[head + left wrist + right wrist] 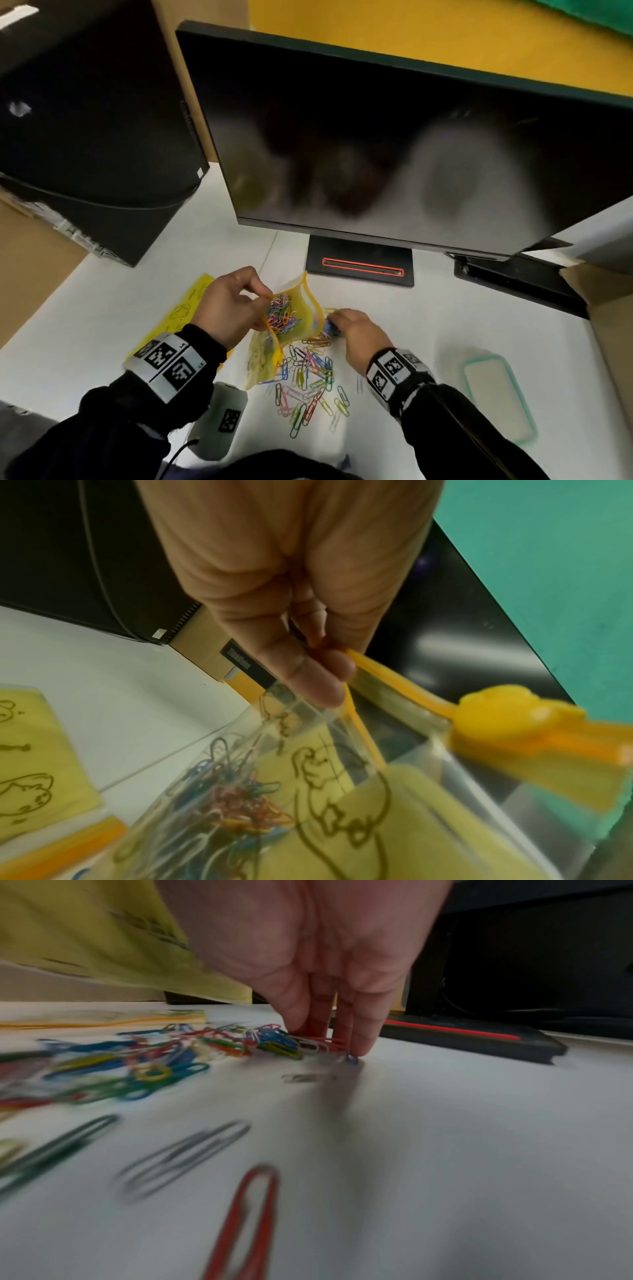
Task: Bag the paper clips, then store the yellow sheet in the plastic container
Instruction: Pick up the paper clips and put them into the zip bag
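Fingers (pixel 322 680) of the left hand (pixel 227 305) pinch the rim of the open bag (pixel 291 313), raised over the tabletop (pixel 479 325) with paper clips (pixel 282 313) inside. Right hand (pixel 359 330) fingers (pixel 363 1031), pressed together, pinch loose clips (pixel 308 383) near the front edge. Yellow sheet (pixel 181 311) lies towards the left edge, plastic container (pixel 498 394) towards the right.

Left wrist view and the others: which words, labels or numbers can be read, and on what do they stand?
"ThinkVision": black tab behind the left hand.
Square coded markers on the wristbands: patterns only, no words.
White sticker on the black box: too small to read.
Yellow sheet: drawings only.
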A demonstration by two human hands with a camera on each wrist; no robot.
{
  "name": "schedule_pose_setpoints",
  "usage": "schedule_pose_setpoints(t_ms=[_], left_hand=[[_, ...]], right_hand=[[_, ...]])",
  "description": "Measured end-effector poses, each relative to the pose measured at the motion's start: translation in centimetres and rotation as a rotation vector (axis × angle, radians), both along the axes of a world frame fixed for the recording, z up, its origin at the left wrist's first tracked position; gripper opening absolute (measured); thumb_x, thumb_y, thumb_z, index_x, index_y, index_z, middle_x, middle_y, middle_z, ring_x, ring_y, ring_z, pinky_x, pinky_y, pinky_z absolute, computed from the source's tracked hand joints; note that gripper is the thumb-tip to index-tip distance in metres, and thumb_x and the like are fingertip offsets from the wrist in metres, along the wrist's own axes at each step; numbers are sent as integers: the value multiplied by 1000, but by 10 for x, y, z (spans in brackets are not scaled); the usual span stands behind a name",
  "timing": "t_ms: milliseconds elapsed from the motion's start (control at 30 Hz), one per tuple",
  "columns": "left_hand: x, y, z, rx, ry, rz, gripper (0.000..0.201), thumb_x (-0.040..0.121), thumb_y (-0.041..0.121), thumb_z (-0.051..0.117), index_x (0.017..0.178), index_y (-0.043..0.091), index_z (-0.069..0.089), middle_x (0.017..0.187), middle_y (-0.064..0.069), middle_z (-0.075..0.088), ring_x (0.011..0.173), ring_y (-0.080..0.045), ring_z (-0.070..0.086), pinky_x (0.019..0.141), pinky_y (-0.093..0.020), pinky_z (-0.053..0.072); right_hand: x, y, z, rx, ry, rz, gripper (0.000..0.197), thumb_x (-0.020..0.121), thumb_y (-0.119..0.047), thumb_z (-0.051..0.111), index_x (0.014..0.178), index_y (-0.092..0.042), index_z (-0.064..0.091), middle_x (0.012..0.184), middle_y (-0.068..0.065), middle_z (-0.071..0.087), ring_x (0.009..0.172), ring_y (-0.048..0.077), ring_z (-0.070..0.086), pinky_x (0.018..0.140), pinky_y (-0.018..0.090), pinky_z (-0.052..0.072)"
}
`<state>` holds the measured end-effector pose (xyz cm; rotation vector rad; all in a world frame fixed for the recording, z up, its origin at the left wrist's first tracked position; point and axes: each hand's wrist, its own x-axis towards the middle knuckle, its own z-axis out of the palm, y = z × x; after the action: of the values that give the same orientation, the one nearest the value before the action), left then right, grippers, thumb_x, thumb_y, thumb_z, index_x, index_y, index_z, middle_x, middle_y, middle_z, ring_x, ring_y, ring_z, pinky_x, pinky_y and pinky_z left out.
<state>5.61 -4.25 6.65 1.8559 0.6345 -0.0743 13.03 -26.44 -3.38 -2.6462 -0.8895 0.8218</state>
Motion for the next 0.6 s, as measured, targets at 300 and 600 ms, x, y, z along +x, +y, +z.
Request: schedule_pose_setpoints(t_ms=[300, 600], left_hand=[[13, -1, 0, -4, -14, -28, 16, 81, -2, 62, 69, 6, 56, 87, -15, 66, 48, -23, 65, 61, -43, 59], [18, -14, -3, -21, -8, -65, 19, 80, -2, 62, 67, 8, 55, 89, -14, 64, 51, -30, 65, 66, -51, 59]], right_hand=[[-21, -18, -7, 4, 23, -212, 73, 77, -22, 66, 141, -25, 31, 146, 0, 30, 131, 23, 27, 104, 34, 38], [-30, 2, -6, -53, -107, -167, 41, 85, 6, 42, 123, -5, 52, 122, 16, 50, 114, 31, 48, 87, 39, 46]])
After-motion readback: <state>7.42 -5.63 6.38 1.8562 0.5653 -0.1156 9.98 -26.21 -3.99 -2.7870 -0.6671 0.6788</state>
